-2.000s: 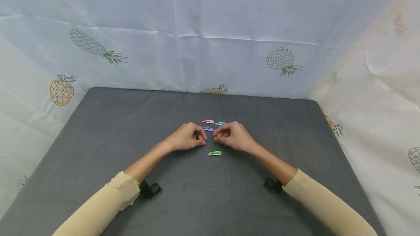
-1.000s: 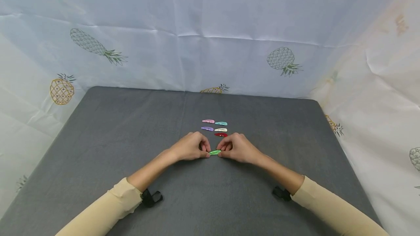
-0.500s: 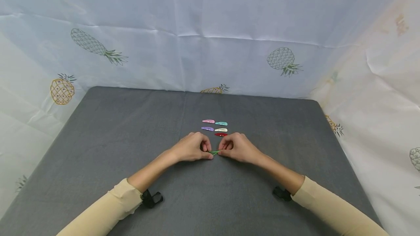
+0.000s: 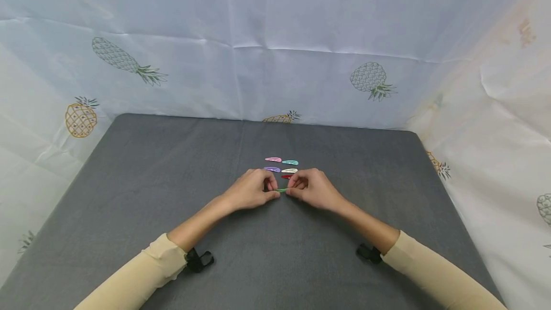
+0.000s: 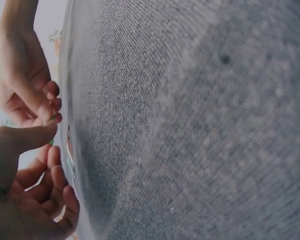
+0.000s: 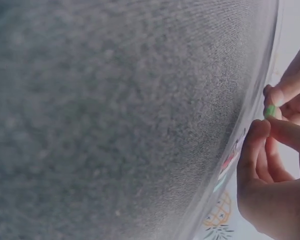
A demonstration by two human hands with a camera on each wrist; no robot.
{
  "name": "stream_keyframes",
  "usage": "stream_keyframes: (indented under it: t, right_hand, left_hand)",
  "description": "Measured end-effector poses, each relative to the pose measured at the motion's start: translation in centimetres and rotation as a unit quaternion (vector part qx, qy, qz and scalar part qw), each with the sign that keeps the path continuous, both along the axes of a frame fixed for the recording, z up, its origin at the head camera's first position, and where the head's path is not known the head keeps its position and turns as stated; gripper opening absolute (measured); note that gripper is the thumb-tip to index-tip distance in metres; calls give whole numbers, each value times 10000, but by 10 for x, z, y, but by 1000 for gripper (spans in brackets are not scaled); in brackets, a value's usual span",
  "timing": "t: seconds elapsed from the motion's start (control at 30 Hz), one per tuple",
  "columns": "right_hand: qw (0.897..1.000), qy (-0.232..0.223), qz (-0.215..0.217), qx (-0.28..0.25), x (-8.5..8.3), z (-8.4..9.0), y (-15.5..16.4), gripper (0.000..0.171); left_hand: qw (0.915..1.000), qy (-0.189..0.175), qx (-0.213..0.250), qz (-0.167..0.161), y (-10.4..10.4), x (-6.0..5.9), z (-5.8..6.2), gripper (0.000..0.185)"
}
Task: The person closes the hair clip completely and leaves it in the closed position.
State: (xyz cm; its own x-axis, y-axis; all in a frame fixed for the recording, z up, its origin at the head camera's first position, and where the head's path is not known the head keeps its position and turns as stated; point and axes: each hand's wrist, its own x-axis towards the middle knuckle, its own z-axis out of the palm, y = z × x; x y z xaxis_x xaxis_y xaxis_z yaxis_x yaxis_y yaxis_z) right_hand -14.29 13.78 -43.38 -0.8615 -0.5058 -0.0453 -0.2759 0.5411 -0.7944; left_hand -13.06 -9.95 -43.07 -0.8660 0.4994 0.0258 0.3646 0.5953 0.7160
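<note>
Both forearms, in cream sleeves, reach forward and angle inward so the hands meet. The left hand [image 4: 251, 189] and right hand [image 4: 313, 188] lie knuckles up, fingers curled, thumb and forefinger tips pinched together and seemingly almost touching across the gap.

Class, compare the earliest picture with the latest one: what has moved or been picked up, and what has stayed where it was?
The left hand and right hand came back from the row of clips, took hold of the green clip by its two ends, and carried it up the grey table toward the others. The pink clip, teal clip, purple clip and white clip stayed put.
</note>
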Motion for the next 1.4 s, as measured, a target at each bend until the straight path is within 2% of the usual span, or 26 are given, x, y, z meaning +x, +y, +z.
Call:
stream_keyframes:
  t: [0.17,0.47,0.6,0.87,1.1,1.4]
  right_hand:
    - [9995,23,-249,-197,-2,1,-4,6]
    - [9977,232,-299,-560,-4,9,-12,3]
    - [9969,267,-398,-630,-6,10,-13,3]
    - [9967,316,-399,-635,-12,6,-10,4]
    - [9958,314,-400,-759,-15,6,-10,4]
    - [9954,242,-372,-850,-15,10,-11,5]
  left_hand:
    - [9991,240,231,267,-1,-3,0,13]
    - [9976,354,293,514,-1,-3,2,13]
    - [9974,287,368,541,-1,-3,3,11]
    - [9935,-91,962,598,-4,-9,-1,10]
    - [9923,-287,994,686,-9,-10,2,14]
    - [9912,-247,1069,746,-13,-9,4,19]
